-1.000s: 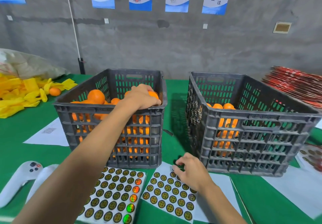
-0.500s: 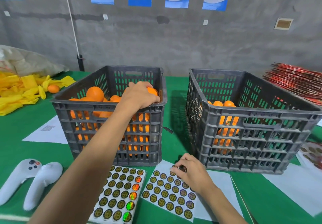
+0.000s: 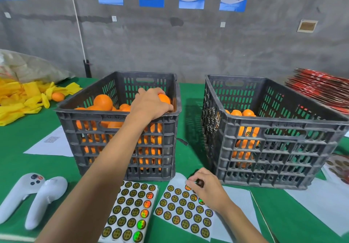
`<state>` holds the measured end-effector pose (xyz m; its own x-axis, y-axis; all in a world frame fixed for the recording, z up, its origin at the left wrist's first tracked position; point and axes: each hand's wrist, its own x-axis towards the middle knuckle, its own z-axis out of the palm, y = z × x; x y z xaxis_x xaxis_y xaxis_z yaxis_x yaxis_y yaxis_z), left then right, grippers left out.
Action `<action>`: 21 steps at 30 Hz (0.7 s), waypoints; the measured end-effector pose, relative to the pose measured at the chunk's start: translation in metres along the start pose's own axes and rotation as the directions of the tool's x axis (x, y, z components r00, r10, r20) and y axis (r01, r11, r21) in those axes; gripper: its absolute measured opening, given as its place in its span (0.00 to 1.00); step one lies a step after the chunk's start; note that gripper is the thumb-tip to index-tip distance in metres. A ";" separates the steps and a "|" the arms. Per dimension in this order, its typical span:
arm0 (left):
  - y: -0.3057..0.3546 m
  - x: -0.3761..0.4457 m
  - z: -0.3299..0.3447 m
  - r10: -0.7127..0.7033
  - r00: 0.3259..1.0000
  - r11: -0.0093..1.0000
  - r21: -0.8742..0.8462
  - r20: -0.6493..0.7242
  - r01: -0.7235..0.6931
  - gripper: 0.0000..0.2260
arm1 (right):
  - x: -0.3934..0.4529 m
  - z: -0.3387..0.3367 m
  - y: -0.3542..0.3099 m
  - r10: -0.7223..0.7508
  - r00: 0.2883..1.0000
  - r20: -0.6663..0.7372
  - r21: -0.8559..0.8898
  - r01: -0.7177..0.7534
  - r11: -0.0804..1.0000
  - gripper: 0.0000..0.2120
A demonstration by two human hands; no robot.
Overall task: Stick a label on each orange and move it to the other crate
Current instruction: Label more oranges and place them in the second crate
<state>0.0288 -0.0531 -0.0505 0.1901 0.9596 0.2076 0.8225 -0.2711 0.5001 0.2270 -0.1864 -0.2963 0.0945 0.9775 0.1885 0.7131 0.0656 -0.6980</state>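
Two dark grey slatted crates stand on the green table. The left crate (image 3: 117, 118) is heaped with oranges; my left hand (image 3: 150, 104) reaches over its near rim and grips one orange (image 3: 164, 98) at the right side. The right crate (image 3: 283, 129) holds a lower pile of oranges (image 3: 241, 113). In front of the crates lie two sheets of round gold-and-black labels. My right hand (image 3: 205, 188) pinches a label (image 3: 199, 182) at the top edge of the right label sheet (image 3: 183, 210). The left label sheet (image 3: 132, 210) is untouched.
Two white controllers (image 3: 32, 197) lie at the near left. Yellow wrappers (image 3: 20, 97) and a loose orange (image 3: 58, 96) sit at the far left. White papers (image 3: 52, 144) lie beside the crates. A red stack (image 3: 321, 89) sits at the far right.
My left hand has stayed on the orange in the left crate. My right hand's fingers have worked at the top of the right sheet and lifted slightly with a label.
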 end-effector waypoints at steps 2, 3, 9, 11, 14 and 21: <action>0.000 0.000 0.000 0.003 1.000 1.000 0.005 -0.001 -0.003 0.31 | 0.000 0.000 0.000 0.010 1.000 0.006 0.004 -0.010 1.000 0.07; -0.001 -0.001 0.000 0.007 1.000 1.000 0.009 -0.002 -0.007 0.31 | 0.000 0.001 -0.001 0.012 1.000 0.009 0.005 -0.012 1.000 0.07; -0.002 -0.002 0.001 0.023 1.000 1.000 0.014 -0.016 -0.023 0.30 | 0.001 0.000 -0.003 0.018 1.000 0.014 0.046 -0.018 0.999 0.05; -0.003 -0.002 0.001 0.027 0.999 1.000 0.012 -0.024 -0.026 0.30 | 0.000 0.001 -0.002 0.014 1.000 0.021 0.031 -0.015 0.999 0.05; -0.003 -0.002 0.002 0.029 0.999 1.000 0.013 -0.035 -0.028 0.30 | 0.000 0.001 -0.003 0.015 1.000 0.021 0.010 -0.015 1.000 0.06; -0.004 0.001 0.004 0.029 0.998 0.999 0.027 -0.053 -0.028 0.30 | -0.003 0.004 -0.012 -0.002 0.998 -0.064 -0.270 -0.015 0.963 0.10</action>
<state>0.0285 -0.0504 -0.0557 0.1849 0.9459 0.2666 0.8309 -0.2953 0.4716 0.2152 -0.1890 -0.2912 0.1372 0.9625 0.2338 0.8724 -0.0056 -0.4887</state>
